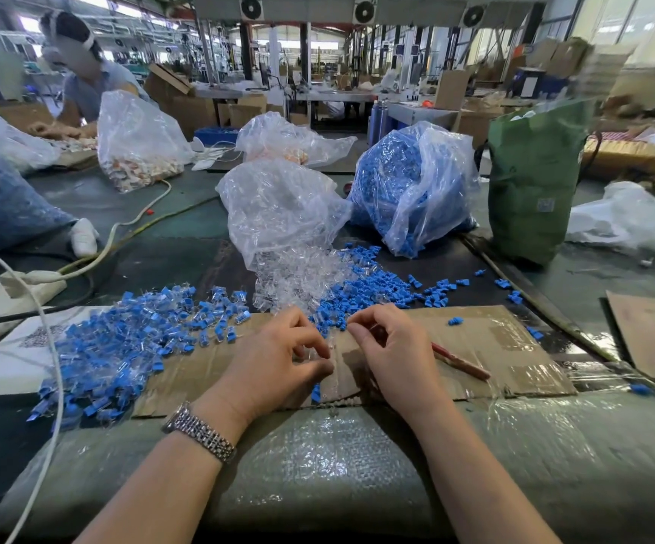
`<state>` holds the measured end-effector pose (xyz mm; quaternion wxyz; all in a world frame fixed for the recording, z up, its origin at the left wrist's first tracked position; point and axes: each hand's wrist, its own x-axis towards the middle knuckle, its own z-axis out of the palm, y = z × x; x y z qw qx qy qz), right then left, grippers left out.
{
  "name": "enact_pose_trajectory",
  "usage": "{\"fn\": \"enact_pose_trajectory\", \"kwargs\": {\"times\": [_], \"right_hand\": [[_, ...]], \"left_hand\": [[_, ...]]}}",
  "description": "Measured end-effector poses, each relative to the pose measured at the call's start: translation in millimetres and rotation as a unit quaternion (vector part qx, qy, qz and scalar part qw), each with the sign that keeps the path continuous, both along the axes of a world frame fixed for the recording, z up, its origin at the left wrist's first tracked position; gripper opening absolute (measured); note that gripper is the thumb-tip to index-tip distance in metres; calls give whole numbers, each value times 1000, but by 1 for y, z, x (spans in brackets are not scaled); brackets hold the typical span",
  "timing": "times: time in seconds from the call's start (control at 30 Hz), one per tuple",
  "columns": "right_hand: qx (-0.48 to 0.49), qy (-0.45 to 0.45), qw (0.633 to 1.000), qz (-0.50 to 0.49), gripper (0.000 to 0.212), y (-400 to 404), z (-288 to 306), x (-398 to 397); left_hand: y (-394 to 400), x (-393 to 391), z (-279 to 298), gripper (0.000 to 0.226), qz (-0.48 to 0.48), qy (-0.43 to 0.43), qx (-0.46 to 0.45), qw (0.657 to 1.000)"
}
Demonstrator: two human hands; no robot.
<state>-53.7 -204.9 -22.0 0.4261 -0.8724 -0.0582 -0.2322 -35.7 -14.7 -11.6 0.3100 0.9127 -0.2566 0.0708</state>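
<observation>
Table edge: we find a padded edge of clear bubble wrap [318, 465] under both forearms, nearer than the hands.
Wrist: a silver metal link watch [200, 431] sits just behind the left hand.
Left hand: the left hand [278, 359] rests on a flat brown cardboard sheet [475, 339]. Its fingers are curled, and thumb and fingertips pinch a small clear plastic cap [326, 349] at its right side.
Right hand: the right hand [392, 355] lies just beside the left, fingers curled and forefinger and thumb tips drawn together. We cannot tell whether anything sits between them.
Stray part: a single blue plastic plug [316, 392] lies on the cardboard just under the left thumb.
Pencil: a red pencil [461, 361] lies just right of the right hand.
Mixed pile: a heap of blue-and-clear plastic parts [121, 339] spreads left of the left hand.
Loose plugs: scattered blue ribbed plugs [380, 282] lie just beyond the fingertips of both hands.
Clear stock: a heap of clear plastic caps [298, 276] spills from a crumpled transparent bag [278, 206] beyond the left hand.
Blue stock: a transparent bag of blue plugs [412, 182] stands farther off, beyond the right hand.
Green bag: an upright green woven bag [530, 178] stands well apart, beyond and right of the right hand.
</observation>
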Motion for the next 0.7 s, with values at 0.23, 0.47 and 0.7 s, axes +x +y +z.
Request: {"fn": "enact_pose_trajectory", "kwargs": {"times": [0.23,0.47,0.7], "right_hand": [[30,13,999,24,2,2,2,-3],[48,10,997,58,3,4,3,-5],[132,36,985,102,11,4,2,-7]], "left_hand": [[6,4,2,3,39,15,-81,996],[12,5,5,24,46,97,-158,982],[15,6,9,55,-26,225,-315,922]]}}
